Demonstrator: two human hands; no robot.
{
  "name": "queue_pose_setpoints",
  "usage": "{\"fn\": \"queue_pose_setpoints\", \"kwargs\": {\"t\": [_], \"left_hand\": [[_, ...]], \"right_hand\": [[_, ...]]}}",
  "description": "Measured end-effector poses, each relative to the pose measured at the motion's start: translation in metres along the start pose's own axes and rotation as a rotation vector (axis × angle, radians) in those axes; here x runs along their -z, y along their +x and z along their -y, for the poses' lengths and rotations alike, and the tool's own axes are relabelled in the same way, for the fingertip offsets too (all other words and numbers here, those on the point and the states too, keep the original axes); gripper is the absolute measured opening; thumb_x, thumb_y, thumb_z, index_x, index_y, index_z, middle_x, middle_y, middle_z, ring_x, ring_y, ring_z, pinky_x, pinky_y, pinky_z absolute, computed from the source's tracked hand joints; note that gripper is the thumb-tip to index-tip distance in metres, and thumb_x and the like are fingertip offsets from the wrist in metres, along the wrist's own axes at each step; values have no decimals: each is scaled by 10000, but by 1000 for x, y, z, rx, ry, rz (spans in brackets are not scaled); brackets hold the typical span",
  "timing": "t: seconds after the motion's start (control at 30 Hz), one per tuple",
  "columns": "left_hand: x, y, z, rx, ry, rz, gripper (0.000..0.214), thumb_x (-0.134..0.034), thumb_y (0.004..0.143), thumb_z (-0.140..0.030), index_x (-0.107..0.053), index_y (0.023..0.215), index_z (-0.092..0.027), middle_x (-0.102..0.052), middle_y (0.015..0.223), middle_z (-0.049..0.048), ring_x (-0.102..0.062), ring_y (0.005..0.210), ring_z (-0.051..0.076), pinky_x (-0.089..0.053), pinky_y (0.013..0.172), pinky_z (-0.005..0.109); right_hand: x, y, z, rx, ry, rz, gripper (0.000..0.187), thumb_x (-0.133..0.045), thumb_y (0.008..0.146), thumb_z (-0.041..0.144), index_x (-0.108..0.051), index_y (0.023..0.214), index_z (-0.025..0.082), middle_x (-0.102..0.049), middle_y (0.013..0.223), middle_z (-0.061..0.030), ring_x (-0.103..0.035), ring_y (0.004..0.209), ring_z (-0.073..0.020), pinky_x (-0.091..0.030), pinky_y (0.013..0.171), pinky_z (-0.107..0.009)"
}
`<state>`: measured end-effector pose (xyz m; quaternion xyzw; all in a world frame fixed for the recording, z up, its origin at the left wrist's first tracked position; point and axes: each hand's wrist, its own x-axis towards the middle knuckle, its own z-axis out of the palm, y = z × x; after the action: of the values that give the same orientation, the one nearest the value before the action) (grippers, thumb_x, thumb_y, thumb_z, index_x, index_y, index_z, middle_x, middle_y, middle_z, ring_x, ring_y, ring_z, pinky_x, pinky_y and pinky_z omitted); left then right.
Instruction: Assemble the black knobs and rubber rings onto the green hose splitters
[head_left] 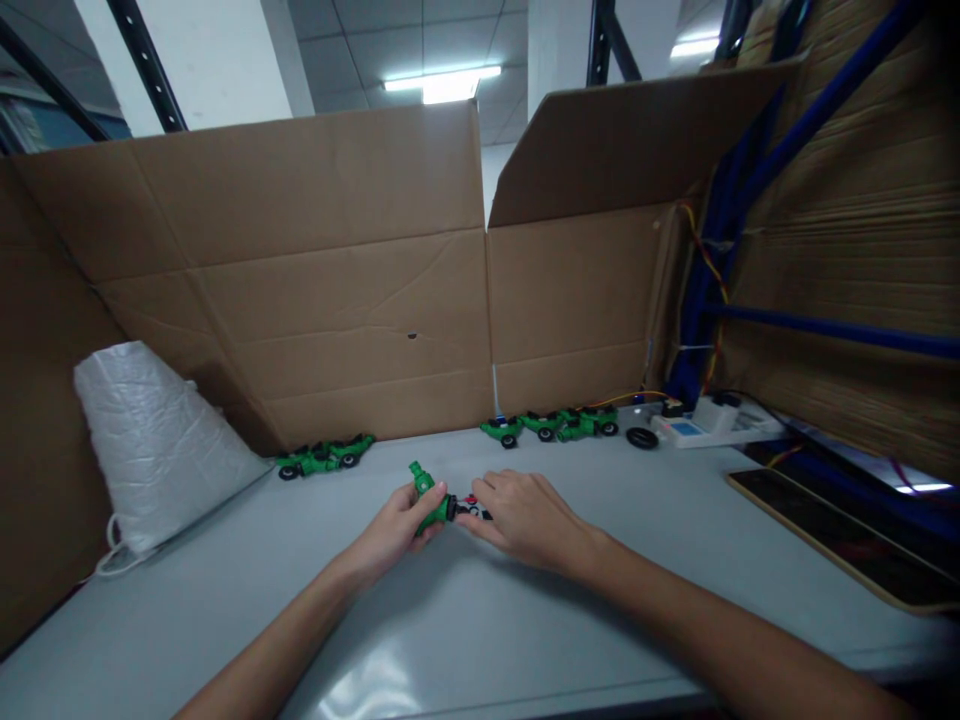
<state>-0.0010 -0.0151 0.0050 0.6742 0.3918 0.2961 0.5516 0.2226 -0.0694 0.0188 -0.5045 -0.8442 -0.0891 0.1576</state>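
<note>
Between my two hands, above the middle of the table, is a green toy car body [421,482] with a black part at its right end. My left hand [401,520] is closed around the green body, thumb on top. My right hand [525,510] pinches a small black-and-white part with a bit of red [474,508] at the black end of the body. My fingers partly cover this part, so its exact kind and whether it is joined to the body cannot be made out.
Green toy cars [322,458] stand at the back left, and several more [551,427] at the back right beside a black ring [642,438]. A white bag [161,450] leans at left. Cardboard walls [337,300] enclose the table. A power strip [716,425] and blue frame [712,270] are right.
</note>
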Motion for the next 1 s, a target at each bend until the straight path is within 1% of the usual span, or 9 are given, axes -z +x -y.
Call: {"fn": "queue_pose_setpoints", "kwargs": {"t": [0.1,0.17,0.27,0.37,0.43,0.53,0.73,0.87,1.0], "left_hand": [[-5,-1,-1,-11,-15,-65,604,-606,925,-772,-517,811,-186,-485,625,-43,-366,509,85,-264,474,224],[-7,-2,-4,-7,-45,-72,603,-611,921,-772,-510,802,-190,-476,627,-45,-356,512,84,-251,478,226],[-4,-5,-10,35,-106,12,596,-625,919,-764,-536,820,-183,-463,633,-47,-327,513,82,-210,474,234],[2,-9,-15,104,-114,119,595,-646,914,-750,-589,879,-159,-458,641,-50,-308,520,79,-166,477,237],[5,-11,-14,132,-73,134,591,-669,904,-738,-603,897,-151,-478,647,-45,-328,529,81,-175,482,235],[4,-10,-11,97,-7,58,580,-703,879,-733,-592,889,-163,-516,651,-37,-379,539,91,-223,491,231],[-7,0,-6,-82,45,-63,596,-676,887,-754,-566,804,-174,-493,584,-44,-377,515,96,-264,495,240],[-4,6,0,-54,-3,-170,590,-666,892,-755,-544,817,-183,-497,594,-44,-375,494,91,-247,475,231],[2,9,1,-5,-159,-175,583,-674,887,-754,-518,871,-192,-459,606,-65,-332,478,76,-192,455,213]], "right_hand": [[-1,0,6,-24,8,2,387,-508,1108,517,-670,1123,165,-761,1058,-118,-722,973,-285,-486,744,-335],[-2,0,8,-36,21,1,385,-490,1118,507,-668,1127,165,-760,1054,-118,-721,964,-280,-484,733,-335],[-2,0,7,6,45,-29,381,-479,1125,504,-678,1086,182,-761,1028,-102,-717,940,-262,-469,715,-328],[-3,0,1,98,21,-55,369,-483,1130,492,-692,1044,200,-758,994,-80,-706,903,-237,-430,683,-305],[-4,-1,-2,159,-9,-63,364,-500,1126,487,-709,1035,204,-759,990,-76,-700,893,-229,-405,665,-295],[-6,0,-4,197,-33,-85,349,-531,1107,466,-734,1021,195,-765,965,-80,-698,881,-228,-383,648,-291],[-5,4,-6,67,-38,-94,290,-564,1059,397,-744,958,193,-778,909,-81,-707,811,-216,-353,615,-282],[-2,5,-7,11,-30,-62,319,-537,1066,409,-751,963,194,-797,934,-94,-736,855,-231,-394,647,-276],[-2,5,-11,-64,-49,-8,354,-524,1075,421,-783,1005,190,-817,958,-108,-765,852,-253,-449,670,-298]]}}
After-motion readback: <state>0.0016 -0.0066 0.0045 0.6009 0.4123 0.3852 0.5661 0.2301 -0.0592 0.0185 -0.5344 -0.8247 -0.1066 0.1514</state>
